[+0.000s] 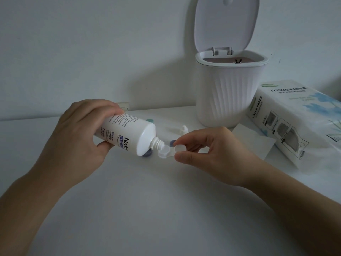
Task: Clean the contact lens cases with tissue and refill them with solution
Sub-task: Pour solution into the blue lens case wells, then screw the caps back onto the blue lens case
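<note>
My left hand (81, 133) grips a white solution bottle (129, 135), tipped down to the right with its uncapped nozzle over the left well of a clear contact lens case (167, 151). My right hand (208, 150) pinches the right well of that case between thumb and fingers, holding it just above the white table (147, 209). A purple lid (147, 154) lies under the bottle, another purple lid (172, 143) behind the case, and a teal lid (150, 120) peeks out behind the bottle. The bottle's white cap (184, 129) stands behind my right hand.
A white ribbed bin (227, 93) with its lid up stands at the back right. A tissue paper pack (299, 119) lies at the right, with a flat white tissue (256, 143) in front of it. The wall runs close behind the table.
</note>
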Available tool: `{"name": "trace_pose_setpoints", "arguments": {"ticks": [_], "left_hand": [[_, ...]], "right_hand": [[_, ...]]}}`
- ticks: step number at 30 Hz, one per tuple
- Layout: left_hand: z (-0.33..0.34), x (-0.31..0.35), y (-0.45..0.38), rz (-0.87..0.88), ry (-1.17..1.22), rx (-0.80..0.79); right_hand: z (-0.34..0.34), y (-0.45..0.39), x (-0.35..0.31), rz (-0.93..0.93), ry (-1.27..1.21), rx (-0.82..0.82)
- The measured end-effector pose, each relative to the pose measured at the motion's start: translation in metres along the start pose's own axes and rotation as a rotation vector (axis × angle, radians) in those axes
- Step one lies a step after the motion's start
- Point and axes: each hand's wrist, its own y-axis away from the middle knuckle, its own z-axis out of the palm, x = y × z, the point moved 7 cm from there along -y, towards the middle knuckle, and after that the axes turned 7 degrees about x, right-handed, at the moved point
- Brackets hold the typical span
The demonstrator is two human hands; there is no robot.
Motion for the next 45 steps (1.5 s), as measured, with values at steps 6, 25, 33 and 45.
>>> {"name": "trace_pose_setpoints", "arguments": {"ticks": [6,25,33,45], "left_hand": [[-0.001,-0.003,0.002,-0.098,0.050,-0.006],[0.021,-0.051,0.026,-0.849,0.615,0.044],[0.031,-0.058,0.032,-0.930,0.682,-0.008],[-0.031,-0.010,0.012,-0.483,0.353,0.479]], "right_hand": [[-0.004,-0.001,0.000,-0.019,-0.005,0.039],[0.001,-0.003,0.003,-0.062,0.006,-0.024],[0.000,-0.004,0.006,-0.068,0.039,-0.027],[0.000,-0.006,0.002,-0.089,0.005,-0.037]]}}
